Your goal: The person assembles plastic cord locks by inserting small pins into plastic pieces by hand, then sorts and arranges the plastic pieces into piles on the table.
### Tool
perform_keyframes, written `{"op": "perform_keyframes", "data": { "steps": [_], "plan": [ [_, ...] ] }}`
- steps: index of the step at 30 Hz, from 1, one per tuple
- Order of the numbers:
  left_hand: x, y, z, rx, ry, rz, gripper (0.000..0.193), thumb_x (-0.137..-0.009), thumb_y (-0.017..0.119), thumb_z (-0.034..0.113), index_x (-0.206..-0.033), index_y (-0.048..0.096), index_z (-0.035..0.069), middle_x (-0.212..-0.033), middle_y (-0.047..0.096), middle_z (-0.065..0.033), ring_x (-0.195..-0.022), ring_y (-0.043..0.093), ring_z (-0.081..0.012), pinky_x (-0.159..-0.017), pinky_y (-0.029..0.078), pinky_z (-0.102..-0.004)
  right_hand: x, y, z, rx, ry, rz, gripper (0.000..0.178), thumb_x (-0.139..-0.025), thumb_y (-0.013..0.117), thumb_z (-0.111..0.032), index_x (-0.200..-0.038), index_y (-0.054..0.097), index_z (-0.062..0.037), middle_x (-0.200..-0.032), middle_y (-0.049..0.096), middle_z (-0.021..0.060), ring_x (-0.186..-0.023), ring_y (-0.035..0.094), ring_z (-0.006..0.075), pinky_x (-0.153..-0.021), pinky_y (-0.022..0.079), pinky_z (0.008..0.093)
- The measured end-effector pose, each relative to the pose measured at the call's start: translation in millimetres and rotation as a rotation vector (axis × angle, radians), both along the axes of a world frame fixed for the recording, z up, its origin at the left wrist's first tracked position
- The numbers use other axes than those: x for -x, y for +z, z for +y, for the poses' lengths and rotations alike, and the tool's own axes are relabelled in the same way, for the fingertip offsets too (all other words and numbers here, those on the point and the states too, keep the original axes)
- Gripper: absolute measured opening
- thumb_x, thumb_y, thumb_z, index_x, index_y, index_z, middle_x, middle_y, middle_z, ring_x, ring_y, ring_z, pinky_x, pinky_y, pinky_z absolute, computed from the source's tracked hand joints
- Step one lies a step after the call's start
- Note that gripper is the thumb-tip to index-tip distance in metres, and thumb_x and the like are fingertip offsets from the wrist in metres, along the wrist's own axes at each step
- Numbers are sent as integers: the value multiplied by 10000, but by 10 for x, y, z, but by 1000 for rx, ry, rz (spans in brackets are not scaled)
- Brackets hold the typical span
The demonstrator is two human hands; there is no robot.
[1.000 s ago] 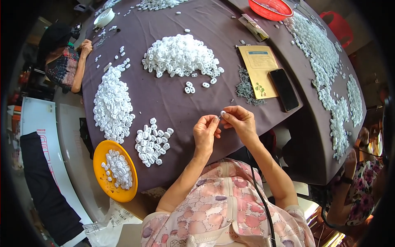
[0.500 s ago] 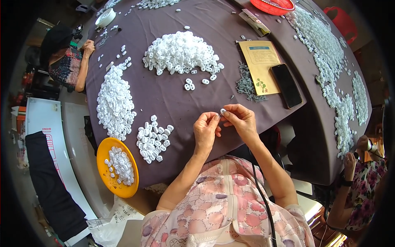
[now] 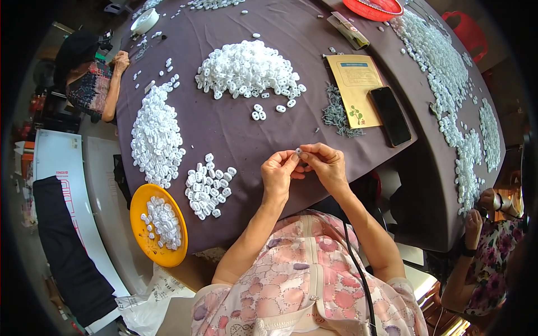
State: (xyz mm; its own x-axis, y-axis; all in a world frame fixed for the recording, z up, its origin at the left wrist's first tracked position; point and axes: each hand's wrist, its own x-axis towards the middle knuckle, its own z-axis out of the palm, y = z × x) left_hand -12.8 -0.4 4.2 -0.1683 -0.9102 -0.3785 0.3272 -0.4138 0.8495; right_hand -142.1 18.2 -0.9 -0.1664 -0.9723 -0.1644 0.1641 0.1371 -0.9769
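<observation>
At the near edge of the table, a small white oval plastic piece (image 3: 298,150) is pinched between my two hands. My left hand (image 3: 277,172) is closed, thumb and forefinger at the piece's left side. Against its other side press the thumb and forefinger of my right hand (image 3: 326,167). The fingers cover most of the piece. Beyond my hands rises a big heap of white two-holed oval pieces (image 3: 246,70), with a few loose ones before it. A smaller group of them (image 3: 206,187) lies left of my left hand. Small grey slender parts (image 3: 337,112) are piled beyond my right hand.
A yellow plate (image 3: 137,224) with more white pieces stands at the table's left edge, below a long heap (image 3: 156,134). At right are a yellow card (image 3: 350,78), a black phone (image 3: 390,117) and a red basket (image 3: 372,12). Co-workers sit at both sides.
My hands have shifted slightly left and drawn closer together. The white piece sits more between both thumbs, turned a little from before.
</observation>
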Motion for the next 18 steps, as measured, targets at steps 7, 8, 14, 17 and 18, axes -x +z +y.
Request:
{"op": "perform_keyframes", "data": {
  "steps": [7,8,14,17,18],
  "plan": [
    [39,63,-9,-77,51,101,122,-903,608,101,-924,650,-11,-819,682,-88,-653,664,-143,-571,556,-242,-5,-79,13,117,14,17,188,-841,666,-35,-1025,649,-1,-855,666,24,-776,606,71,-657,515,226],
    [34,80,-22,-121,65,97,123,-897,617,107,-926,656,-6,-828,684,-83,-675,664,-139,-585,559,-244,-12,-77,18,179,19,53,207,-834,667,-26,-1038,638,-1,-879,662,32,-803,607,79,-672,518,234],
    [53,161,-2,-217,81,111,127,-884,641,128,-923,665,10,-870,687,-74,-733,661,-124,-616,563,-248,-35,77,27,268,1,432,275,-773,671,14,-1037,598,-20,-902,615,60,-803,621,142,-635,511,251],
    [72,144,34,-230,93,127,128,-885,641,131,-919,664,9,-869,682,-65,-721,651,-116,-615,561,-248,-31,44,41,314,2,440,287,-753,654,40,-1025,593,-30,-906,599,68,-793,617,172,-607,503,261],
    [72,124,45,-216,88,126,127,-886,642,130,-916,663,8,-862,678,-58,-713,644,-112,-615,560,-249,-32,62,46,315,8,442,287,-753,654,40,-1025,593,-30,-906,599,68,-793,617,172,-607,503,261]
  ]
}}
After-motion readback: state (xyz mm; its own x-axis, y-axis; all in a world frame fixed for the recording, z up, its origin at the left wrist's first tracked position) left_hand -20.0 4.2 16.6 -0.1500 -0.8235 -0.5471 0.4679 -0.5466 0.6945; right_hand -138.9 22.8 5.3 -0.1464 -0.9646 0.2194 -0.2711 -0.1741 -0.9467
